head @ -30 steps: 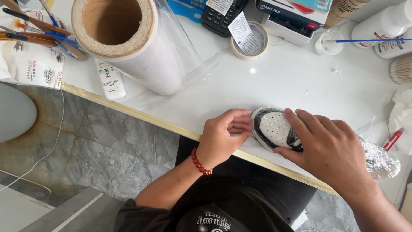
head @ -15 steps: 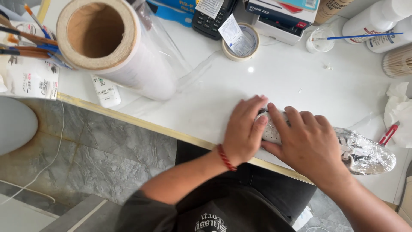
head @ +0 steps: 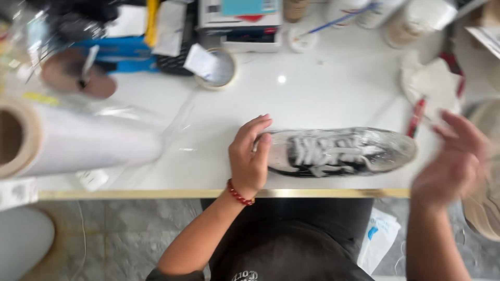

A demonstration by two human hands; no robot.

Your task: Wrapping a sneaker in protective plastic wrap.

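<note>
Right hand point(head: 450, 158) now off the wrapped shoe point(head: 338, 151), lifted clear to the right; shoe fully uncovered.

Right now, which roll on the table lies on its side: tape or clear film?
The big clear film roll at left; its cardboard core faces sideways. The small tape roll lies flat, hole up.
</note>
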